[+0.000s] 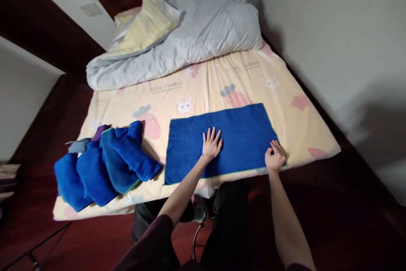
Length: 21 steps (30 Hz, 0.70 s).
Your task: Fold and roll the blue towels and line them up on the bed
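Note:
A blue towel with green edging lies spread flat near the front edge of the bed. Fingers spread, my left hand rests flat on its middle. My right hand is at the towel's right edge, close to the near corner, with its fingers curled and the thumb and fingertips pinched together on the edge. The pinched bit of cloth is mostly hidden by the fingers. To the left, several rolled or folded blue towels lie in an overlapping heap, with a purple and a grey cloth piece behind them.
The bed has a cream sheet printed with rabbits and carrots. A bunched grey-white quilt with a yellow side lies at the headboard. On the right stands a white wall. Dark red floor surrounds the bed.

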Available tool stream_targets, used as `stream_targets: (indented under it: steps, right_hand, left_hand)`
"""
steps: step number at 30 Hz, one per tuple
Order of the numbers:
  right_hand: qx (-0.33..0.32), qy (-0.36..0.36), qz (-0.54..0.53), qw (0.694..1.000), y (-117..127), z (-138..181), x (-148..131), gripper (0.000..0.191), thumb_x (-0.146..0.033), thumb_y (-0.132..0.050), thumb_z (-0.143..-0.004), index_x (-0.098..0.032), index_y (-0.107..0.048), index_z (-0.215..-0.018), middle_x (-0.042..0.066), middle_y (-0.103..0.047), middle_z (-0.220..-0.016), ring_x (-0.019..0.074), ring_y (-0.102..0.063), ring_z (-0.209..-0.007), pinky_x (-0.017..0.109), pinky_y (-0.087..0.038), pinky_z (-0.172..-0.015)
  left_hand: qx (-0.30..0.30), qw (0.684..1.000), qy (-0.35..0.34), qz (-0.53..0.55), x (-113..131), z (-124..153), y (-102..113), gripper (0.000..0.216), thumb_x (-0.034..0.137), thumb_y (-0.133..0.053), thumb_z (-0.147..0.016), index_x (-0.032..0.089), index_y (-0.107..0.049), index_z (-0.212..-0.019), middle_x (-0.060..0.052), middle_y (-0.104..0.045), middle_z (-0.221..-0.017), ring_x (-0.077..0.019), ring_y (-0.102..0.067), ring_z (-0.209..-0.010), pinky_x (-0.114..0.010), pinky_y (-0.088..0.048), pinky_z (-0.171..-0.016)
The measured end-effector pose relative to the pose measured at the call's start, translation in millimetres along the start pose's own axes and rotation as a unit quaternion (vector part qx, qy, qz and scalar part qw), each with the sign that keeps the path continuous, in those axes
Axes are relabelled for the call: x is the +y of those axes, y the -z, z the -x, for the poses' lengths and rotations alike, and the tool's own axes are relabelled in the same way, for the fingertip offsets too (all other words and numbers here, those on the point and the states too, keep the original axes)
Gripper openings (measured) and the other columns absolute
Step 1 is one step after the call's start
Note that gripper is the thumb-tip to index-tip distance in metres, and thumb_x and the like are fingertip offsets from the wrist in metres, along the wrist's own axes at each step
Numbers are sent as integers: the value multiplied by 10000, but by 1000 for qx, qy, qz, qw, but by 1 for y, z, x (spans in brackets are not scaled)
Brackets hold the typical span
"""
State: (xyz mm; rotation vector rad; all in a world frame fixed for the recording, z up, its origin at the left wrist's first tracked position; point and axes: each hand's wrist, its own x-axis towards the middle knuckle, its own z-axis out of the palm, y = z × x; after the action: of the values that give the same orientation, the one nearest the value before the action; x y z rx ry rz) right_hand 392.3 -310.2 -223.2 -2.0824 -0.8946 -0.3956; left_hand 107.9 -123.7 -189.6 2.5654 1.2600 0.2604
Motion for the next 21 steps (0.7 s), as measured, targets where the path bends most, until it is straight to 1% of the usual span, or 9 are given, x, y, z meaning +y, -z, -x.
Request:
stream_targets:
  steps: [2,7,9,11,13,16,19,21]
  right_hand:
    - [-2,4,1,1000,1,0,1,366,-162,-487,-912,-150,-833,-1032,167,-842,-1175,313,-812,-1179,543,-619,-1117]
    - [2,12,2,1000,1,2,1,375,-163,-479,-925,-137,-837,-1033,178,-841,-1170,323,-812,-1177,548,-618,-1113]
    - [3,13,2,1000,1,1,1,379,-161,-476,-929,-134,-838,-1035,181,-840,-1171,322,-813,-1174,545,-621,-1108]
    - [0,11,5,1000,1,1,0,378,-160,-479,-927,-135,-838,-1041,179,-840,-1175,318,-813,-1172,541,-623,-1104]
    - [-2,9,9,1000,1,1,0,375,-160,-484,-923,-141,-839,-1043,172,-841,-1175,314,-814,-1170,537,-625,-1100]
    - [3,20,8,1000,0,2,1,380,-157,-479,-935,-144,-842,-1046,166,-842,-1175,309,-814,-1174,529,-624,-1105]
    - [8,21,2,1000,-2,2,1,385,-155,-472,-945,-138,-845,-1040,171,-841,-1179,310,-812,-1182,531,-618,-1119]
    - [0,5,0,1000,-2,2,0,385,-151,-476,-935,-138,-845,-1042,177,-837,-1190,314,-805,-1200,543,-610,-1132]
  left_hand:
    - [15,999,33,-5,-20,-17,5,643,481,-438,-1113,247,-449,-1712,-99,-264,-1827,-388,-175,-1717,-681,-120,-1383]
    - [52,988,142,-24,-105,-32,31,676,482,-426,-1108,194,-431,-1719,-121,-259,-1827,-388,-158,-1720,-657,-97,-1391]
    - [56,984,167,-30,-129,-37,40,687,481,-413,-1108,175,-418,-1723,-127,-261,-1826,-379,-167,-1720,-634,-103,-1397]
    - [57,981,180,-33,-143,-41,44,693,476,-394,-1110,155,-413,-1723,-133,-262,-1825,-378,-185,-1716,-622,-116,-1398]
    - [53,981,181,-35,-150,-41,45,693,470,-383,-1109,144,-418,-1719,-140,-256,-1826,-384,-194,-1713,-629,-126,-1394]
    - [47,983,176,-40,-162,-31,49,688,461,-381,-1106,144,-429,-1715,-150,-253,-1825,-383,-186,-1715,-632,-127,-1392]
    - [43,980,189,-41,-186,-21,64,699,447,-346,-1109,120,-398,-1724,-167,-237,-1826,-362,-173,-1721,-618,-127,-1393]
    - [25,978,206,-32,-202,-21,77,712,446,-328,-1109,104,-369,-1732,-178,-221,-1828,-358,-167,-1722,-632,-138,-1386]
